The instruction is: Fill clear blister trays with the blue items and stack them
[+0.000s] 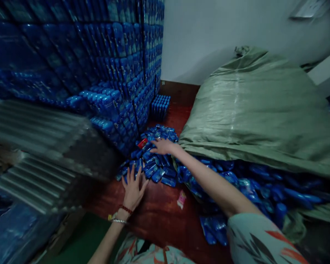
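Observation:
A loose pile of glossy blue packs (169,171) lies on the reddish-brown floor; their exact kind is too blurred to tell. My right hand (162,146) reaches over the far part of the pile with its fingers stretched out, close to a red pack (142,143). At the near edge of the pile, my left hand (134,189) is spread, its fingertips at the nearest blue packs. No pack shows in either hand. Whether the fingers touch the packs, I cannot tell.
Shrink-wrapped blue bottle-like goods (121,47) are stacked high on the left. Blurred grey ridged bundles (38,135) jut in below. A big green woven sack (253,106) spills blue packs on the right. A small blue bundle (161,106) stands behind; a pink wrapper (182,199) lies nearby.

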A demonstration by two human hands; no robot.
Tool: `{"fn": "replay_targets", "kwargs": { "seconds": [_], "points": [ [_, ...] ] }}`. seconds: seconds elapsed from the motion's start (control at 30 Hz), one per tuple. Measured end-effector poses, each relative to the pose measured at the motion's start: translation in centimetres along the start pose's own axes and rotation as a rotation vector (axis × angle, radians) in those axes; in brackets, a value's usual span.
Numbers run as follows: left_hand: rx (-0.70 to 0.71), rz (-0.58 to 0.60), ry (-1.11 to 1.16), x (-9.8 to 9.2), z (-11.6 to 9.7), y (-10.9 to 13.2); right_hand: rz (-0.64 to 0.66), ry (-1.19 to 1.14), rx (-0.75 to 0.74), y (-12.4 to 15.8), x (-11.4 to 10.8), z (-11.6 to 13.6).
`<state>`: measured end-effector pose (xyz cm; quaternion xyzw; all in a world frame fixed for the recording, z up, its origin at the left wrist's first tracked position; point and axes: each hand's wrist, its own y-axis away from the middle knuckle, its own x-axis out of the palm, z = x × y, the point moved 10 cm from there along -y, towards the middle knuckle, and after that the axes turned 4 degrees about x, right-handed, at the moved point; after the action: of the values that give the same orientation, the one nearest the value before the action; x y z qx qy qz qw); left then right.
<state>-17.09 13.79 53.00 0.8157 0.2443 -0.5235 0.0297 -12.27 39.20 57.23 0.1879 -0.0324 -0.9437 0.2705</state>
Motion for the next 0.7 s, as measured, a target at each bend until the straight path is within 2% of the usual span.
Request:
{"fn": "replay_targets", "kwargs": {
  "seconds": [0.1, 0.2, 0.27, 0.37, 0.47, 0.57, 0.63, 0.7],
  "points": [
    [0.043, 0.098, -0.057, 2.3, 0.0, 1.2, 0.088, 0.174, -0.09, 7.8, 3.5, -1.5],
    [0.078, 0.085, 0.01, 2.7, -0.3, 2.4, 0.045, 0.575, -0.303, 13.5, 4.9, -2.1],
    [0.08, 0.036, 0.127, 2.2, -0.2, 2.7, -0.012, 0.795, -0.402, 15.8, 5.1, -2.8],
    [0.055, -0.106, 0.323, 0.0, 0.4, 2.2, -0.04, 0.84, -0.462, 16.9, 4.8, -3.4],
    [0.043, -0.258, 0.434, -4.3, 0.2, 1.3, -0.067, 0.75, -0.526, 16.6, 4.2, -1.4],
    [0.078, -0.457, 0.346, -11.2, -1.1, 1.8, -0.117, 0.548, -0.597, 16.6, 3.4, 2.6],
    [0.068, -0.72, 0.166, -17.3, -1.0, 3.7, -0.071, 0.386, -0.646, 17.4, 3.9, 5.2],
    [-0.032, -1.034, -0.01, -23.2, 1.0, 6.7, 0.032, 0.268, -0.68, 18.7, 5.4, 6.9]
  ]
}}
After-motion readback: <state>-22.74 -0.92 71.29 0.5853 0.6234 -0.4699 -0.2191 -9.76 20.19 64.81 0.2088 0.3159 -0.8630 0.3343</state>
